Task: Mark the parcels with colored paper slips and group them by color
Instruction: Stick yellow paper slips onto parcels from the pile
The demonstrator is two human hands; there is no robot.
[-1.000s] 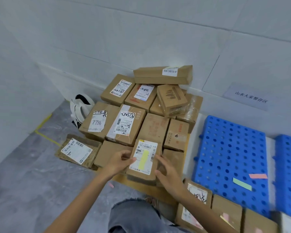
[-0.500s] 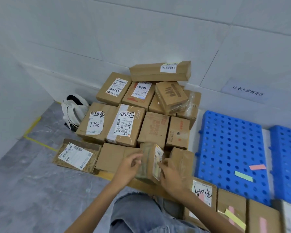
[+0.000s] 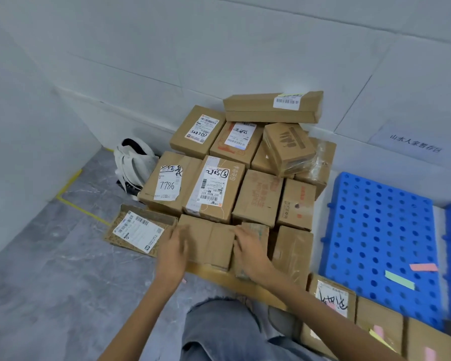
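Note:
A pile of brown cardboard parcels (image 3: pixel 245 162) sits in the corner on a wooden board (image 3: pixel 235 281). My right hand (image 3: pixel 249 252) grips a small parcel (image 3: pixel 257 229) standing on edge at the front of the pile; its label and slip are hidden. Blurred, with fingers fairly straight, my left hand (image 3: pixel 173 247) touches the left side of a flat parcel (image 3: pixel 206 241) beside it. A pink slip (image 3: pixel 423 267) and a green slip (image 3: pixel 399 280) lie loose on the blue pallet (image 3: pixel 375 225). Parcels (image 3: pixel 380 324) at the lower right carry pink and yellow slips.
A white bag (image 3: pixel 134 162) leans by the wall left of the pile. A flat parcel with a white label (image 3: pixel 138 231) lies on the grey floor. Yellow tape (image 3: pixel 73 201) marks the floor. My knee in jeans (image 3: pixel 219 332) is below the hands.
The parcel with the yellow slip has been turned from label-up onto its edge, so its label no longer shows. My left hand has let go and shifted left onto the flat parcel.

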